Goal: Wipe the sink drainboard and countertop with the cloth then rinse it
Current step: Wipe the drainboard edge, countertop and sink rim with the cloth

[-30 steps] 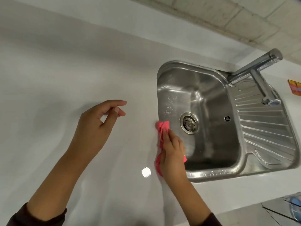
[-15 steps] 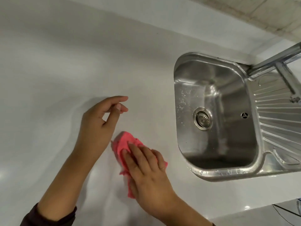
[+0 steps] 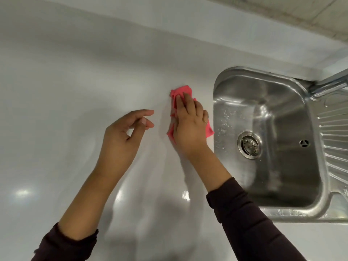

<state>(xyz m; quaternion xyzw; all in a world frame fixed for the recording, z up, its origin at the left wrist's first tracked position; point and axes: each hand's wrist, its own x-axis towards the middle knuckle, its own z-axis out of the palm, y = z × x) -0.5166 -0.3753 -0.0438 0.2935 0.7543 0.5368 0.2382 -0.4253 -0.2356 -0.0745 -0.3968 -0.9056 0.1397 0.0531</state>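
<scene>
Since half a second ago, the pink cloth (image 3: 180,91) has slid away from the person and toward the sink, carried under the right hand (image 3: 190,127). It now lies crumpled on the white surface (image 3: 66,91), and this hand presses it down with flat, straight fingers, not curled round it. Cloth shows past the fingertips and at both sides of the palm. A thin ring (image 3: 206,122) sits on one finger.

Just left of it, apart from the cloth, the left hand (image 3: 120,140) hovers over the surface with loosely bent fingers and thumb, holding nothing. Dark sleeves (image 3: 244,213) cover both forearms.

Just right of the right hand begins the steel sink (image 3: 244,70), its left rim close to the cloth's edge. Water droplets (image 3: 224,117) speckle the basin's left wall, a metal strainer (image 3: 249,145) sits in the drain, and a small overflow hole (image 3: 304,143) is in the wall beyond it. Farther right lies the ribbed drainboard (image 3: 335,132), with the base of a chrome faucet (image 3: 331,84) at its far corner. Beyond the surface, pale wall tiles (image 3: 291,14) run across the top right.
</scene>
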